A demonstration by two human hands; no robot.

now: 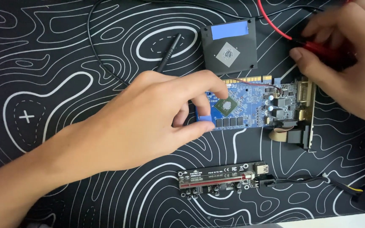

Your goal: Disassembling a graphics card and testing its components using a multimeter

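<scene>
- Two bare hands work over a black desk mat [43,50] with white contour lines.
- The left hand [148,122] comes from 8 o'clock and lies on the left end of a blue graphics card [254,107], which sits a little right of the middle of the mat.
- Its fingers [201,90] are curled; the thumb and the index finger pinch the left edge of the card, beside the bare square chip [227,105].
- The right hand [343,63] is at 2 o'clock. Its fingers are pressed together around a red test probe [320,47], whose red wire [269,21] runs up to 12 o'clock.
- At 12 o'clock from the card, just beside it, lies a black heatsink plate [230,44] with a blue pad and a grey spot of paste.
- A black test probe [170,52] lies free at 11 o'clock, with its black wire [93,46] curving away.
- At 6 o'clock from the card, apart from it, lies a small black riser board [220,179] with a cable [313,181] going to 4 o'clock.
</scene>
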